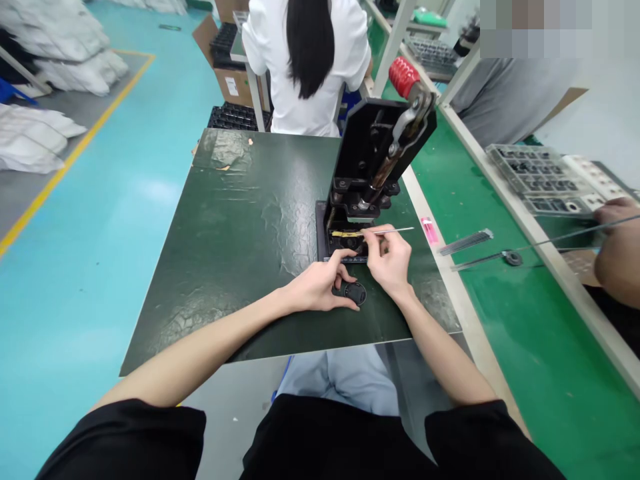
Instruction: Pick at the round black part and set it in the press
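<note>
A black hand press with a red-wrapped lever handle stands on the dark green table. My left hand is in front of its base, fingers curled round a small round black part; its index finger reaches to the base's front edge. My right hand pinches a thin metal rod, which points right. From the fingertips a yellow strip extends left over the press base, under the press head. Whether strip and rod are one piece is too small to tell.
Right of the table runs a green conveyor with a pink item and a bundle of thin rods by its edge. A person in white sits ahead. Another person's hand is near trays at right.
</note>
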Available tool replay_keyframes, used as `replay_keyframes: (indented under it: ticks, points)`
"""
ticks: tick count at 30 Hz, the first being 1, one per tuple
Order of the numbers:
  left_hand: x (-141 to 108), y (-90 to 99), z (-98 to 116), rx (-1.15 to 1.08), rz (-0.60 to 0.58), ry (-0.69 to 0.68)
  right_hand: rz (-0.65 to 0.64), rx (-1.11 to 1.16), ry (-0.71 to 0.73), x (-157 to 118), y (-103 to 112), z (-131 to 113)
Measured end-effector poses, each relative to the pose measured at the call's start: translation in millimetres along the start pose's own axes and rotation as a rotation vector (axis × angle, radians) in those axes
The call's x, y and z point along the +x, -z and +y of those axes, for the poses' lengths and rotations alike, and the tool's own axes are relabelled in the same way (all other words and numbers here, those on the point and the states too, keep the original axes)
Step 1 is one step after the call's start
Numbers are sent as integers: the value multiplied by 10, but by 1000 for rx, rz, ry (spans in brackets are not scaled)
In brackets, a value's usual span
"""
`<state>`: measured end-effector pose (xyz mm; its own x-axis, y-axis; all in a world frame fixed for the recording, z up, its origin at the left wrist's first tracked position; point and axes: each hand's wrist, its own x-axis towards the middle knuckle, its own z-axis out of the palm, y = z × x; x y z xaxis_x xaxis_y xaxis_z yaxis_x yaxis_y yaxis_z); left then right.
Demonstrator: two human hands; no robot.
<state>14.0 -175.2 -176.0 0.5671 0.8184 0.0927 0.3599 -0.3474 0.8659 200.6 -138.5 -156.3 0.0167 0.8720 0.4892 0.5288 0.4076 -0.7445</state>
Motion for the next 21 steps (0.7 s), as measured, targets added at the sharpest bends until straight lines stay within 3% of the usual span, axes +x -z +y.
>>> replay_keyframes:
  ticks: [8, 15, 21]
  points:
    - [-15, -5, 18, -28, 15, 21, -170, 44, -115, -660, 346, -105]
    - [-25, 19, 41, -12, 5, 34, -271, -26, -55, -661, 296, -94]
    - [-30, 20, 44, -12, -2, 20, -281, -104, 25, -690, 289, -63]
